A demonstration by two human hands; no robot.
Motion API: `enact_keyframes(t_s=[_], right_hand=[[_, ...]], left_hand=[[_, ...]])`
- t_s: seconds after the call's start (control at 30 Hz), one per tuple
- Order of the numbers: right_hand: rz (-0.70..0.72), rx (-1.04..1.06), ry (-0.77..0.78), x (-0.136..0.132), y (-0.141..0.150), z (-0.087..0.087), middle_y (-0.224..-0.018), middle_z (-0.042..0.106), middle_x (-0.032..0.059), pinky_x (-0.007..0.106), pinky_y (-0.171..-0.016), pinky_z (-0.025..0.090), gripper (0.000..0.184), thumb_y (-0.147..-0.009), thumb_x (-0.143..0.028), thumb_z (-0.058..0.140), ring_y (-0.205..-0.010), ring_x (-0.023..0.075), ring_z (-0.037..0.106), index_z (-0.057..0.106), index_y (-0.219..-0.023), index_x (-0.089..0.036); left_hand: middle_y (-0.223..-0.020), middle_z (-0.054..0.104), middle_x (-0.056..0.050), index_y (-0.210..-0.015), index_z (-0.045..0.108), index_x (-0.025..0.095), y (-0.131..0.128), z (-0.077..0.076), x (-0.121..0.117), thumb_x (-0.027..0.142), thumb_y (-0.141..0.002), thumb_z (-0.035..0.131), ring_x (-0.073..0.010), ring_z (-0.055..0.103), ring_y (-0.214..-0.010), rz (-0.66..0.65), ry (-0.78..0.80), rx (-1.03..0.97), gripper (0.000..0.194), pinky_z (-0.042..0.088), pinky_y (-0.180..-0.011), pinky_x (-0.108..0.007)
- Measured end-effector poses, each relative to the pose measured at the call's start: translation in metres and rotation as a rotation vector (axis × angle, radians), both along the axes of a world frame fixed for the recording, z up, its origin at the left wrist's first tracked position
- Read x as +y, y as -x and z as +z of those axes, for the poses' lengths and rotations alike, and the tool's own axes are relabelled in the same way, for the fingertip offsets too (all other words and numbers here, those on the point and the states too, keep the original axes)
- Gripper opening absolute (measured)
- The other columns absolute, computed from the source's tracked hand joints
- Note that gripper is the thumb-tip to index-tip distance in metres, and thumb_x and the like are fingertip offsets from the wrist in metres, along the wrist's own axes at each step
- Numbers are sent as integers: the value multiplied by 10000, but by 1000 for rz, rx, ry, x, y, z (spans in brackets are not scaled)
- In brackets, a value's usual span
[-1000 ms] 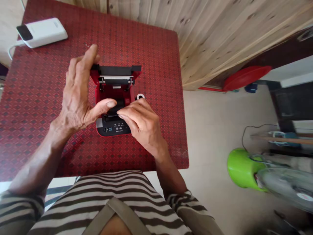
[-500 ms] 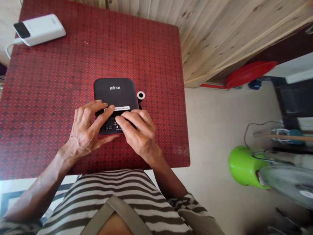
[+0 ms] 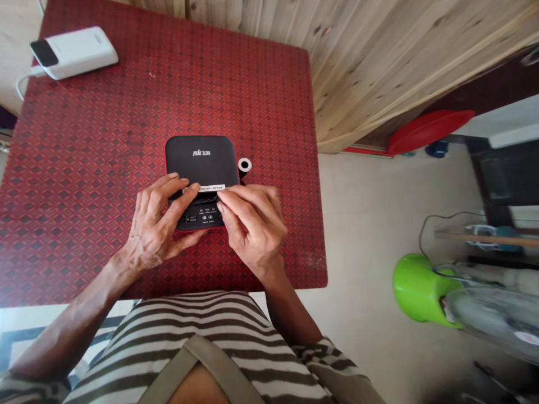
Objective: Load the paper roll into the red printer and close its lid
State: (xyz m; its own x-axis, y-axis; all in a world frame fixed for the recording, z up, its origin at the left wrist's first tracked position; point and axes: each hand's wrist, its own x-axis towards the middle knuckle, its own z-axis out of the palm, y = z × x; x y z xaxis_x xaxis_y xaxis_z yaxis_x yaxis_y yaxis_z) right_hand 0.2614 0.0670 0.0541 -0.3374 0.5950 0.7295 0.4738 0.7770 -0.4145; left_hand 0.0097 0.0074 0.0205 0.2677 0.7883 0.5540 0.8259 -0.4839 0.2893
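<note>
A small black receipt printer (image 3: 201,168) with red sides lies on the table, its white logo toward the far end. My left hand (image 3: 154,219) wraps round its left side. The fingertips press on the top by a white label strip (image 3: 213,188), and the thumb lies along the near edge. At the dark slot (image 3: 206,198) between lid and button panel (image 3: 206,214), my right hand (image 3: 255,221) closes thumb and forefinger on the printer's edge. Whether a small part is between these fingertips is hidden. Right beside the printer stands a white-ended paper roll (image 3: 244,164).
A white power bank (image 3: 78,53) with a dark end and a cable lies at the table's far left corner. The red patterned table (image 3: 269,112) meets a wooden plank wall (image 3: 269,22). On the floor to the right are a green bucket (image 3: 415,289) and a fan (image 3: 492,320).
My right hand has shifted a little right along the slot, its thumb and forefinger now closer together. More of the button panel shows. The left hand keeps its hold; the whole view has shifted slightly.
</note>
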Motion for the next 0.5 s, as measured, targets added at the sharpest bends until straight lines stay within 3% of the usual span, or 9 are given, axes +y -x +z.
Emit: enact_keyframes(t_s=[0.13, 0.23, 0.37, 0.5], right_hand=[[-118, 60, 14, -13, -13, -10, -1101, 890, 46, 413, -882, 712, 192, -1288, -194, 706, -969, 240, 855, 788, -1437, -283], [-162, 82, 139, -28, -20, -29, -1030, 804, 17, 380, -746, 687, 151, -1302, -330, 693, -826, 217, 781, 736, -1443, -297], [-163, 74, 332, -43, -20, -51, -1128, 762, 13, 365, -699, 677, 418, -1259, -426, 744, -786, 195, 716, 627, -1639, -298], [-144, 52, 339, -44, -16, -57, -1243, 783, 53, 414, -795, 739, 493, -1276, -443, 703, -872, 219, 755, 574, -1730, -302]], left_hand=[[-1766, 689, -153, -1998, 418, 438, 3, -9, -20, 611, -1155, 980, -407, 766, -1602, 128, -58, -95, 1027, 726, -1322, -655], [-1721, 729, -126, -1998, 421, 480, 11, -16, -36, 547, -1104, 1058, -374, 801, -1504, 200, -64, -128, 1099, 769, -1241, -610], [-1679, 756, -79, -1887, 577, 520, 17, -27, -43, 484, -1129, 1032, -336, 833, -1451, 194, -77, -161, 885, 774, -1178, -515], [-1716, 748, -95, -1821, 673, 458, 19, -34, -40, 469, -1106, 1060, -348, 817, -1486, 155, -73, -181, 812, 773, -1214, -540]])
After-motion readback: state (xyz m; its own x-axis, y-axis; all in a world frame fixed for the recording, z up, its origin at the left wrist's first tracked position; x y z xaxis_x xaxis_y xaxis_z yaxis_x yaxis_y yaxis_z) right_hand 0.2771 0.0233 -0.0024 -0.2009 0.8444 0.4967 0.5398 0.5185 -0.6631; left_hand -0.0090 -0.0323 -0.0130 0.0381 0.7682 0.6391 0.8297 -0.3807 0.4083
